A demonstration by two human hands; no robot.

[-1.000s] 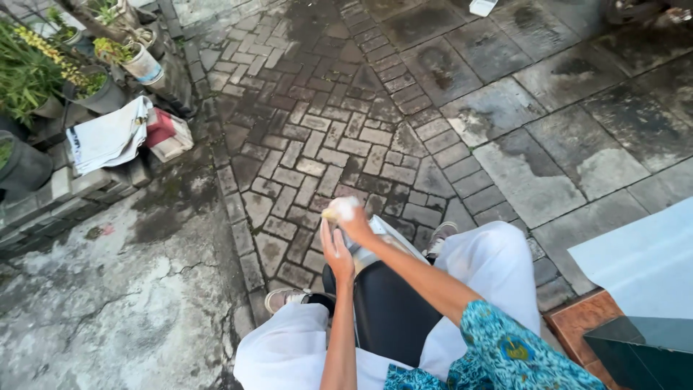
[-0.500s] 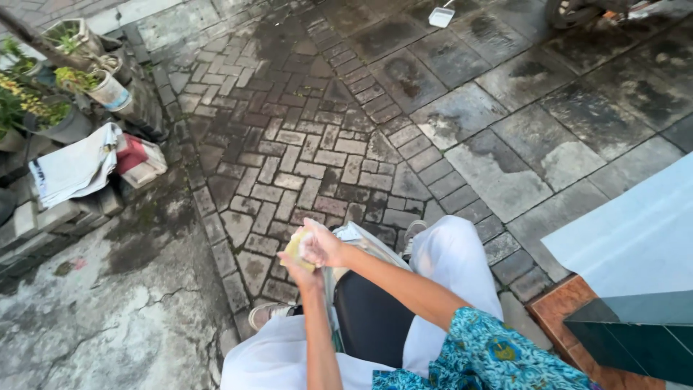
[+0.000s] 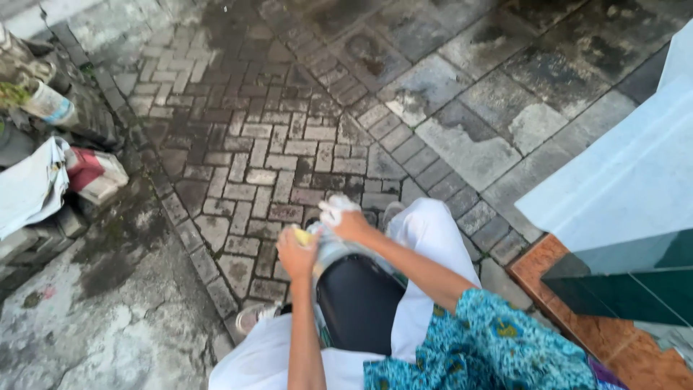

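Outdoors, over wet brick paving laid in a herringbone pattern, giving way to larger grey stone slabs toward the upper right and rough stained concrete at lower left. Sitting with knees apart in white trousers, a patterned turquoise sleeve showing at the bottom edge. Gripping with the left hand, fingers curled around a small yellow thing, perhaps a sponge, too small and hidden to tell for sure. Closing the right hand on a crumpled white cloth, bunched above the knuckles. Pressing both hands against the near end of a silvery metal piece, rounded and shiny, lying between the knees and just above a black glossy object resting in the lap. Touching the metal piece with both hands, though exactly how it joins the black object being unclear.

Standing at far left: a heap of clutter, with a white folded cloth draped over a ledge, a red and white package just beside it, and a pale pot further up. Rising at right: a pale blue-white wall, with a dark green glossy panel below it and reddish-brown tiles along the base.
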